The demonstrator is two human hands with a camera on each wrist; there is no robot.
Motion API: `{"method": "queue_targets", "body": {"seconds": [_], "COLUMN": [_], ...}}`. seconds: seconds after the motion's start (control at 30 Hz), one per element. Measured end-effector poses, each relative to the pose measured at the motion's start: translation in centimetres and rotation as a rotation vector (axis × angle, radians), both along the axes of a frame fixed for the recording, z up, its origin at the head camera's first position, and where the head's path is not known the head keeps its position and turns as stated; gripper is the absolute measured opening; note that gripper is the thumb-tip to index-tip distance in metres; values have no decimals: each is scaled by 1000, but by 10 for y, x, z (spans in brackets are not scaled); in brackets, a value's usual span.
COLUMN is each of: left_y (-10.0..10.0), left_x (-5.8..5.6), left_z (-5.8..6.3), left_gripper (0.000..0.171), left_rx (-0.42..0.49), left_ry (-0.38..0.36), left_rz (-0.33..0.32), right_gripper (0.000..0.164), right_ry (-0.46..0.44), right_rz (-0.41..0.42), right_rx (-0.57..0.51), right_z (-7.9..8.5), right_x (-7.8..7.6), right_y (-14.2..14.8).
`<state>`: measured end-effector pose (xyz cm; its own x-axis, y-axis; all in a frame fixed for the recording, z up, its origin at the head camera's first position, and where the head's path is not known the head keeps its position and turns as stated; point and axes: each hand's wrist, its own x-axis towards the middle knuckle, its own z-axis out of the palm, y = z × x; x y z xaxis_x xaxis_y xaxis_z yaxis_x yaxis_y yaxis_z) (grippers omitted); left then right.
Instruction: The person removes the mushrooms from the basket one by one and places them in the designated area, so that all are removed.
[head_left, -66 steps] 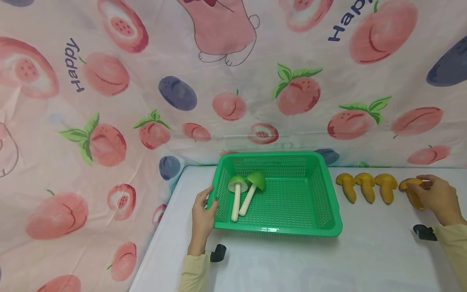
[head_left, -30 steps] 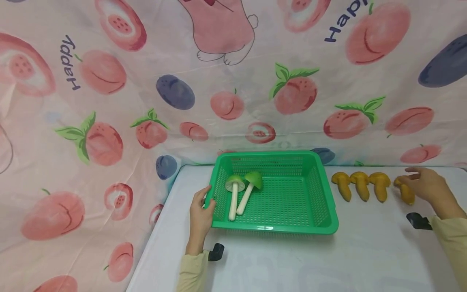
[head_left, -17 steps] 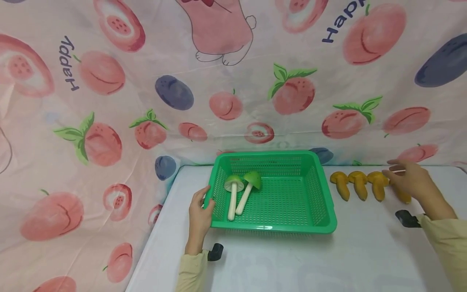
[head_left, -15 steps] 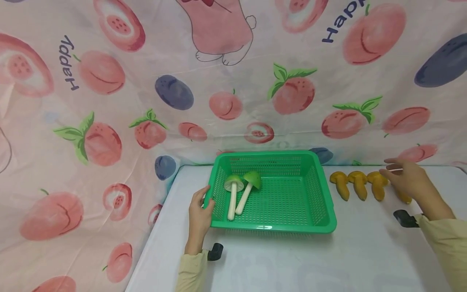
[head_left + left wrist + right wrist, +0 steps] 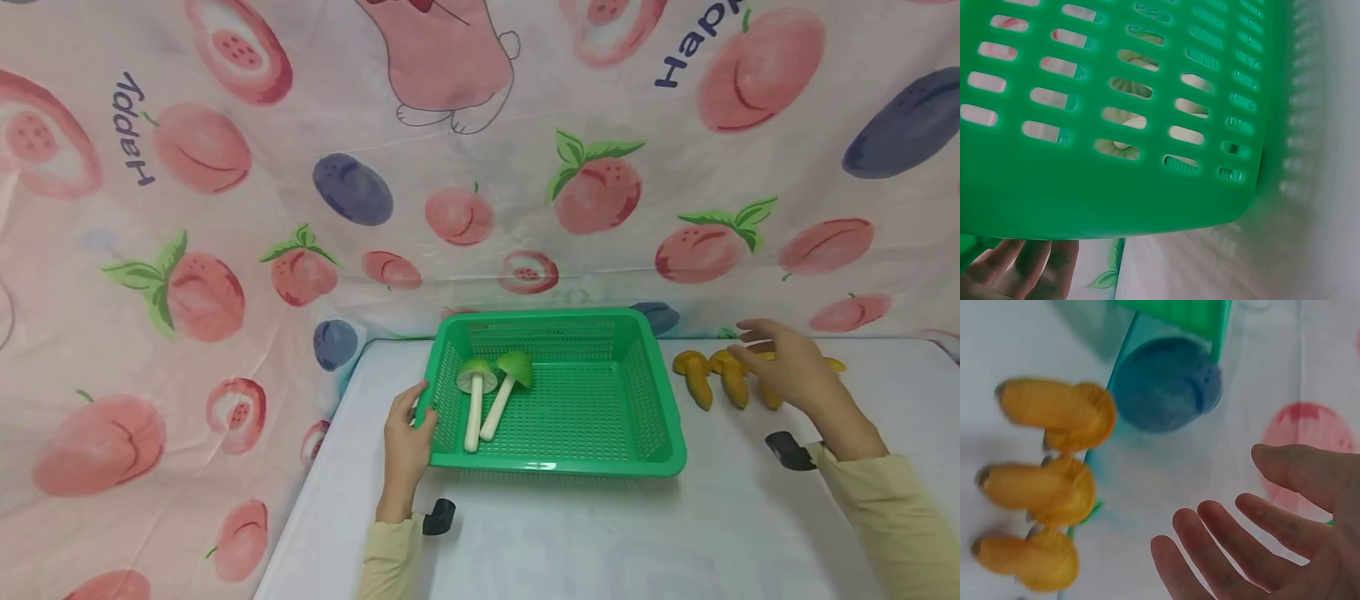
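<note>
Printed cloth (image 5: 300,133), white table (image 5: 540,542), left fingers (image 5: 1032,269) gripping green basket (image 5: 555,468) — right fingers (image 5: 1238,547) parted, partly hiding yellow mushrooms (image 5: 733,387)

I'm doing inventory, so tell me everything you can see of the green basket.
The green basket is rectangular, seemingly plastic, with a smooth rim, slotted walls and a mesh floor. It sits open side up on the white table, near the patterned backdrop. Two green-capped mushrooms lie inside toward its left end. The left hand grips its left rim.
</note>
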<state>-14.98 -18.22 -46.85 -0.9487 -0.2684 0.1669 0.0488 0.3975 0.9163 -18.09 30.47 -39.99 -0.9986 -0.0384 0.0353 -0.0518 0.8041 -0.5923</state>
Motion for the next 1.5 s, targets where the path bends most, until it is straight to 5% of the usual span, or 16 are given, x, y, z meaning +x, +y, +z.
{"method": "queue_targets", "body": {"seconds": [1.5], "left_y": [0], "left_x": [0], "left_z": [0], "left_gripper": [44], "left_rx": [21], "left_ry": [10], "left_rz": [-5], "right_gripper": [51], "right_ry": [23], "right_rz": [183], "right_rx": [-153], "right_z": [12], "right_x": [4], "right_y": [-112]}}
